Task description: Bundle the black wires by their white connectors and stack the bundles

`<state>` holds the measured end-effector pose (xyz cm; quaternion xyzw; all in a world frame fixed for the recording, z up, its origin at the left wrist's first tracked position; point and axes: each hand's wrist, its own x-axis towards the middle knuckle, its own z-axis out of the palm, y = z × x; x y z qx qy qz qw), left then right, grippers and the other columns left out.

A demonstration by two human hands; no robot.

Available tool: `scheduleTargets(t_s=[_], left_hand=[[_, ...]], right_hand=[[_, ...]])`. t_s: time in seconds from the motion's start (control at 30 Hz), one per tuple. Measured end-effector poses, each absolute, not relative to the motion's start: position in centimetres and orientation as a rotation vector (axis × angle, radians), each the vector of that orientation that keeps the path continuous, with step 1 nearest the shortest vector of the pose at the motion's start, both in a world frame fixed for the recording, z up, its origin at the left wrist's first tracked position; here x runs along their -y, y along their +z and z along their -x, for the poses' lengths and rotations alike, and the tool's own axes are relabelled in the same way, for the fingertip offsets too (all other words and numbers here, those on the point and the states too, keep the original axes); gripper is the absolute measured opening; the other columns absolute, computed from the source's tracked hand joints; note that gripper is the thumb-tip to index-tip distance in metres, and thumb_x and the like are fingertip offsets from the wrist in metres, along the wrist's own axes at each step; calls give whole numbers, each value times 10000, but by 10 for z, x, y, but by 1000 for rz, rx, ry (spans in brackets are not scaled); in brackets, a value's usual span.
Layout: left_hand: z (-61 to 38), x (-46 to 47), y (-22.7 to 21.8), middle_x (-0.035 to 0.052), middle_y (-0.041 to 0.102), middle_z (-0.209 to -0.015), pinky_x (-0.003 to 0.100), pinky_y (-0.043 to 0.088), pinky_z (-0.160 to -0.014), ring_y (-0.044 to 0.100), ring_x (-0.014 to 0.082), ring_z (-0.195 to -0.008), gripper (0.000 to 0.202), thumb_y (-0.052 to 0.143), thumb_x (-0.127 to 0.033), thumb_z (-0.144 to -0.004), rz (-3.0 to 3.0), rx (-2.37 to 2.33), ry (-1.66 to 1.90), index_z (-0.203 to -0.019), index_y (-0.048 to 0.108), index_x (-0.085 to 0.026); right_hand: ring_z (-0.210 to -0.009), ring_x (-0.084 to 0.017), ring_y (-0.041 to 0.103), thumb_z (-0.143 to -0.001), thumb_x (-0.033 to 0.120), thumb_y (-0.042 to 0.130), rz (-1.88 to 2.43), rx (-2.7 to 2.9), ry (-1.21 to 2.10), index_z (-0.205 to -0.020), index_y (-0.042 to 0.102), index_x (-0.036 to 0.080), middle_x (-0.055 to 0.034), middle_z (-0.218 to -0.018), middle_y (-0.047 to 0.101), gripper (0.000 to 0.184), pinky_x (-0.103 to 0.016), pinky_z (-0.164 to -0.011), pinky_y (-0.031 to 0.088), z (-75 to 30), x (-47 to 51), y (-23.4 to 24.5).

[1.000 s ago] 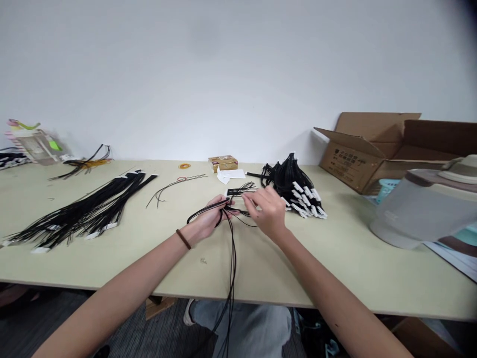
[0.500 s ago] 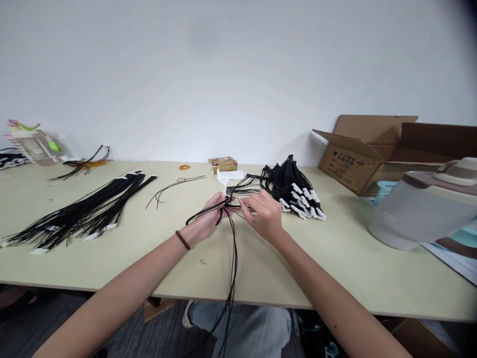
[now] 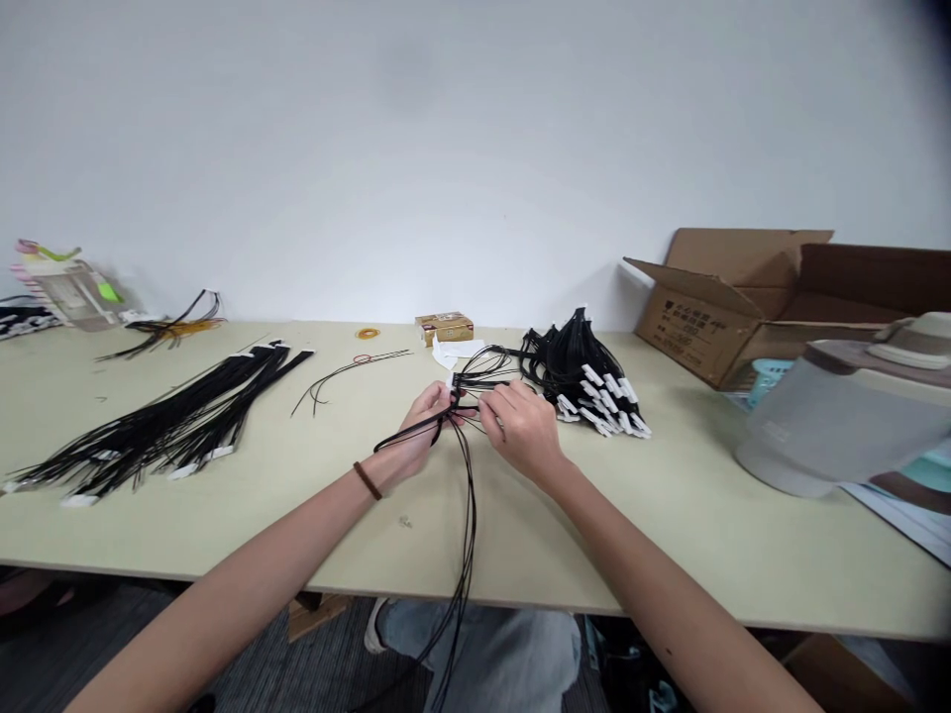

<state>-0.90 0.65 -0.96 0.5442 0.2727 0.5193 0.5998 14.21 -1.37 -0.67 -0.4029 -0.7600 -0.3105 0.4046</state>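
Note:
Above the middle of the table, my left hand (image 3: 425,428) is closed around a bundle of thin black wires (image 3: 467,515). Some of these wires hang down past the table's front edge toward my lap, while one loop bends back over my left wrist. A white connector (image 3: 450,380) sticks up by the left fingertips. My right hand (image 3: 521,421) is pinched on strands of the same wires, just right of the left hand; its fingertips are partly hidden. Behind the right hand lies a pile of black wire harnesses (image 3: 576,356) with white connectors.
More black wire harnesses (image 3: 170,426) lie spread at left. A few loose wires (image 3: 349,364), a yellow coil (image 3: 367,334) and a small gold box (image 3: 444,327) sit further back. An open cardboard box (image 3: 690,332) and a large translucent jug (image 3: 839,421) stand at right.
My right hand has shifted slightly left and down, its fingers curled more tightly. The black wires by the fingers have moved a little; my left hand stays nearly in place.

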Motion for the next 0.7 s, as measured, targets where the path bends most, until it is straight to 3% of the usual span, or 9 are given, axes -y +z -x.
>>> scheduleTargets(t_s=[0.4, 0.7], left_hand=[[11, -7, -9, -40, 403, -652, 217, 310, -592, 358, 86, -578, 270, 586, -379, -752, -1389, -625, 1215, -672, 430, -174], [11, -8, -13, -34, 343, -663, 223, 297, -596, 334, 105, -626, 300, 524, -428, -778, -1596, -664, 1093, -681, 383, -181]], right_hand=[[-624, -139, 412, -873, 188, 380, 1051, 1935, -576, -683, 528, 180, -9, -603, 536, 240, -266, -559, 275, -142, 13, -8], [-636, -136, 418, -878, 202, 410, 1004, 1983, -638, -693, 557, 185, -12, -622, 562, 237, -266, -571, 286, -142, 14, -9]])
